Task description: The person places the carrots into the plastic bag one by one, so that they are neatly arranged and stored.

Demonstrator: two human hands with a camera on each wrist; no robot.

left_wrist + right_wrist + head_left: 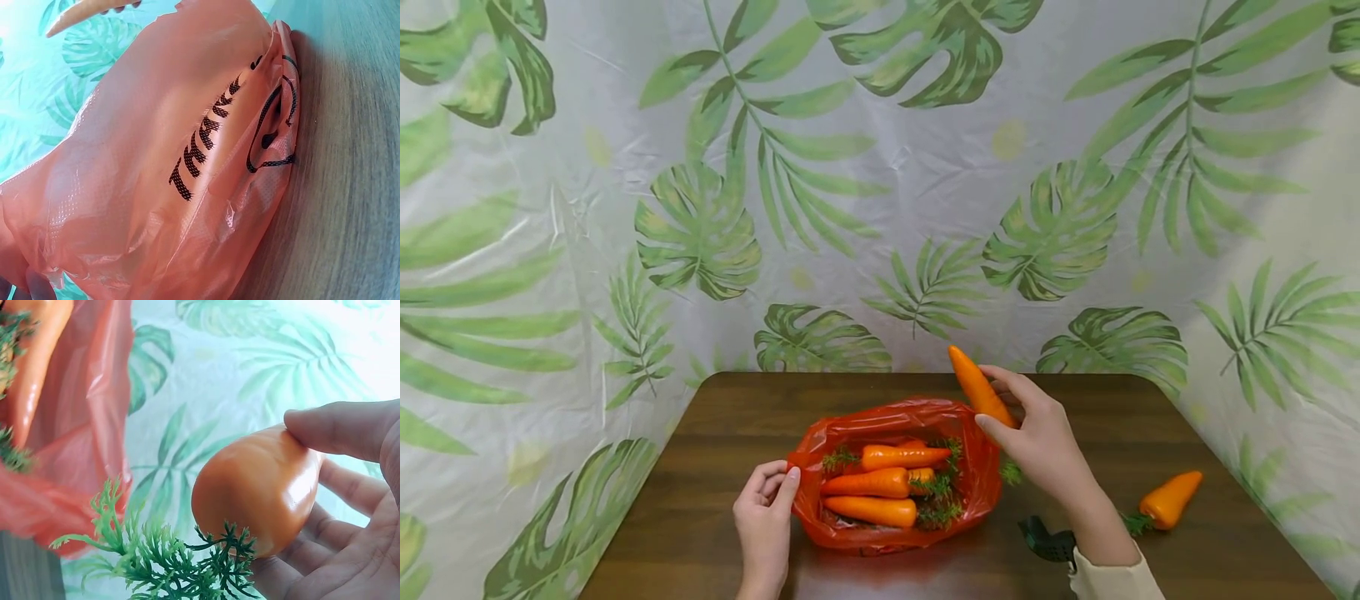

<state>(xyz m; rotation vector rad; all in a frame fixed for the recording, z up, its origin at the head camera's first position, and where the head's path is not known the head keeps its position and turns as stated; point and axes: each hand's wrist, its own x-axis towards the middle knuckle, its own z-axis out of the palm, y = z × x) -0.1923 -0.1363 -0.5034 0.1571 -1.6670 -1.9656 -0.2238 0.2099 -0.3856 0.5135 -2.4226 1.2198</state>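
Observation:
A red plastic bag point(895, 546) stands open-mouthed on the table with several orange carrots point(871, 510) and their green tops inside. My left hand point(765, 508) pinches the left edge of its rim between thumb and fingers. In the left wrist view the side of the bag point(144, 137) carries black lettering, and only fingertips show at the lower left corner. Above the bag's right rim, my right hand point(1037, 425) grips another carrot point(976, 385), its tip pointing up and left. The right wrist view shows this carrot's thick end point(250, 494) and its green leaves point(169, 556).
One more carrot point(1171, 498) lies on the brown wooden table point(715, 467) to the right, beyond my right forearm. A dark wrist device point(1047, 542) sits by the right sleeve point(1116, 579). A leaf-patterned sheet point(925, 183) hangs behind the table.

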